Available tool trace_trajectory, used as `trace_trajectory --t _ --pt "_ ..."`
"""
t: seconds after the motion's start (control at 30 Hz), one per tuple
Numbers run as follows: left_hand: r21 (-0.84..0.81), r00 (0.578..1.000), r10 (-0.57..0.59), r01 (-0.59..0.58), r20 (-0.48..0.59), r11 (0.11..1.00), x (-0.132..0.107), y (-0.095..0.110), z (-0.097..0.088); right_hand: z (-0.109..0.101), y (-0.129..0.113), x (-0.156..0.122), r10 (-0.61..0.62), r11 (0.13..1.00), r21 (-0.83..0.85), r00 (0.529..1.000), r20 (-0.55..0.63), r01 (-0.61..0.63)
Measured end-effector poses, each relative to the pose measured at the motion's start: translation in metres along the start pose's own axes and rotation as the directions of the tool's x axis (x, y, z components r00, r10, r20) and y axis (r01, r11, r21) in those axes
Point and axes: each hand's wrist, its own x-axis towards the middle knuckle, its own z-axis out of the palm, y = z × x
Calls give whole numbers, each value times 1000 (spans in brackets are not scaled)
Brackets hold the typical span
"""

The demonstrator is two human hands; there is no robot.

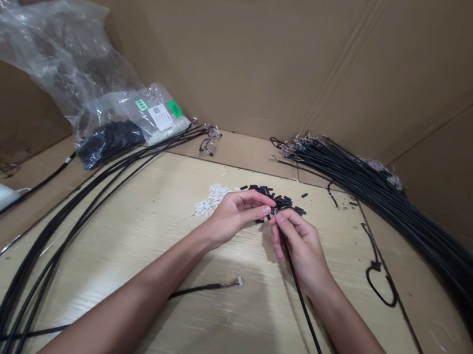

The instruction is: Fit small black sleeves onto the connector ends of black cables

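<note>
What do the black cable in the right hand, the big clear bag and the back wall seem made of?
Black cable: probably a rubber or plastic sheath, dull black, smooth and even along its length.
Clear bag: thin plastic film, glossy; it is see-through, creased and catches the light.
Back wall: likely cardboard, matte brown, with straight crease lines.

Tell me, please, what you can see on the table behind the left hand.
Behind the left hand, part of a pile of small white pieces shows on its left, and small black pieces show beyond it. Whatever the hand itself covers cannot be seen.
</note>
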Motion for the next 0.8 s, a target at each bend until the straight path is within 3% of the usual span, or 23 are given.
trace_trajectory --t 0.57,0.8 --pt "-68 999 -52 51 -8 996 -2 1 2 4 -1 -2 88 989 119 996 -5 -86" --pt "-70 999 -41 41 -2 997 -2 -2 2 3 0 -2 -33 999 -12 998 -47 32"
